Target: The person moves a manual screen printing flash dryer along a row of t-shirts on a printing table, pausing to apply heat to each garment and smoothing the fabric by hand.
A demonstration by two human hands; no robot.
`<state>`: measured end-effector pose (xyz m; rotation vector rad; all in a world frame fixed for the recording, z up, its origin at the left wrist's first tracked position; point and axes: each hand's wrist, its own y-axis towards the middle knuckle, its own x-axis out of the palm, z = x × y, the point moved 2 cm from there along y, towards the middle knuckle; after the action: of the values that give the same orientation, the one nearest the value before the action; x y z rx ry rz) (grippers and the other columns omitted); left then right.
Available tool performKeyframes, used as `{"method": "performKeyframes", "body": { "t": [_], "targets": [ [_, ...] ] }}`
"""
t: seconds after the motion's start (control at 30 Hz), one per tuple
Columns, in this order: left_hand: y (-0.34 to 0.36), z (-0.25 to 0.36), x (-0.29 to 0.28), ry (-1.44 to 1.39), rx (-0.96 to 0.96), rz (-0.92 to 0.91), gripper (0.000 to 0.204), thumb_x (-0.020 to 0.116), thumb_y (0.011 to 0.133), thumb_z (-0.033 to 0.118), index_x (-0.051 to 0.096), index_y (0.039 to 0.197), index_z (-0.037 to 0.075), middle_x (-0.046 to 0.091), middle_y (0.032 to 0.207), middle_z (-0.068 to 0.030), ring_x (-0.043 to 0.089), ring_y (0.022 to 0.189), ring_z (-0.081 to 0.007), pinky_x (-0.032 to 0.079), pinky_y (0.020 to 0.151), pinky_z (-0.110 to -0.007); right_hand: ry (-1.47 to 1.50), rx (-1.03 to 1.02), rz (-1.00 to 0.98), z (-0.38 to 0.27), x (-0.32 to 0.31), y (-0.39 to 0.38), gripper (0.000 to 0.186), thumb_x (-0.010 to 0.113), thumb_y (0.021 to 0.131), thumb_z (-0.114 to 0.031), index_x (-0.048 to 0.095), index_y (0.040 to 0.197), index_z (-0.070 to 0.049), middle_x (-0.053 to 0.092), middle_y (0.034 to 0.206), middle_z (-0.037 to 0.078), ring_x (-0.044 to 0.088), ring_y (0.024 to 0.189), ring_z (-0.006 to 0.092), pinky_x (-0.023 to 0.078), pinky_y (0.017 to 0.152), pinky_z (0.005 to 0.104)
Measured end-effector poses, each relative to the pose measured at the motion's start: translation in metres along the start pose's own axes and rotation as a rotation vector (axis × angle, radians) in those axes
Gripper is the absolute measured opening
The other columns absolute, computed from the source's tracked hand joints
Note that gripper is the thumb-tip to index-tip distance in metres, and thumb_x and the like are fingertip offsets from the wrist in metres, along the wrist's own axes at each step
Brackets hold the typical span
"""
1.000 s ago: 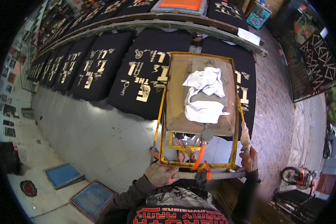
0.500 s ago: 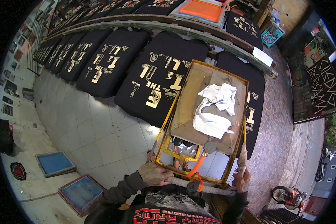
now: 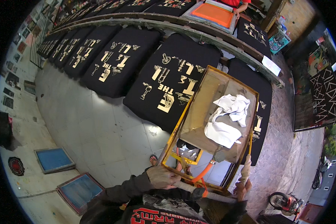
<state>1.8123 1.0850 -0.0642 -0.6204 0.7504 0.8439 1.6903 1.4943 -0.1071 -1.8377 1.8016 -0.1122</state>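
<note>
A yellow metal cart [image 3: 171, 143] stands in front of me, its pale-wrapped push bar [image 3: 216, 196] crossing just ahead of my body. My left hand [image 3: 161, 178] is closed round the left end of that bar. At the bar's right end, by the wrapped side rod, my right hand [image 3: 243, 188] is closed too. Crumpled white cloth [image 3: 224, 132] lies on the cart's brown top [image 3: 198, 112]. An orange hose [image 3: 204, 173] bends down from the top's near edge to the bar, where an orange strip is tied. Small items on the cart's lower level are partly hidden.
Black printed shirts [image 3: 175, 74] lie in a row on boards to the left, and another [image 3: 263, 123] lies right of the cart. Beyond a long rail [image 3: 198, 36], a person's hand [image 3: 236, 14] touches an orange screen frame [image 3: 212, 15]. Blue screens [image 3: 54, 159] lean lower left; a red motorcycle [image 3: 287, 203] stands right.
The cart and both hands sit slightly further right and lower in the view. The shirts also shift rightward, and more of the person across the rail shows. Both hands keep their grip.
</note>
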Motion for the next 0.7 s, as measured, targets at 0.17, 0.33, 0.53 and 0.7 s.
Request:
{"method": "performKeyframes", "body": {
  "t": [0.17,0.33,0.53,0.7],
  "targets": [
    [-0.005,-0.017,-0.016,0.022,0.170,0.225,0.036,0.072,0.082,0.033,0.058,0.099,0.005,0.066,0.083,-0.0096,0.070,0.076,-0.0307,0.057,0.065,-0.043,-0.048,-0.044,0.071,0.010,0.007,-0.009,0.028,0.060,0.072,-0.018,0.056,0.093,0.001,0.050,0.061,0.004,0.050,0.039,0.0163,0.039,0.035,0.0312],
    [-0.020,-0.046,-0.021,0.017,0.255,0.173,0.036,0.069,0.085,0.034,0.059,0.102,0.004,0.067,0.081,-0.0120,0.070,0.071,-0.0309,0.057,0.060,-0.044,-0.049,-0.034,0.113,0.016,0.030,-0.037,0.023,0.061,0.072,-0.015,0.057,0.092,-0.004,0.052,0.062,0.002,0.049,0.041,0.0134,0.038,0.037,0.0280],
    [-0.059,-0.077,-0.049,0.063,0.216,0.107,0.031,0.069,0.083,0.032,0.063,0.095,0.005,0.066,0.073,-0.0095,0.070,0.067,-0.0289,0.056,0.057,-0.043,0.003,0.024,0.173,0.012,0.082,-0.084,0.020,0.062,0.072,-0.010,0.058,0.091,-0.007,0.051,0.063,-0.002,0.044,0.045,0.0082,0.034,0.041,0.0252],
    [-0.089,-0.085,-0.052,0.032,0.221,0.224,0.033,0.073,0.077,0.033,0.066,0.096,0.006,0.066,0.070,-0.0075,0.070,0.067,-0.0267,0.055,0.057,-0.042,0.019,-0.058,0.244,0.009,0.117,-0.118,0.018,0.062,0.073,-0.007,0.057,0.091,-0.007,0.050,0.062,-0.003,0.042,0.044,0.0085,0.033,0.040,0.0260]
  ]
}}
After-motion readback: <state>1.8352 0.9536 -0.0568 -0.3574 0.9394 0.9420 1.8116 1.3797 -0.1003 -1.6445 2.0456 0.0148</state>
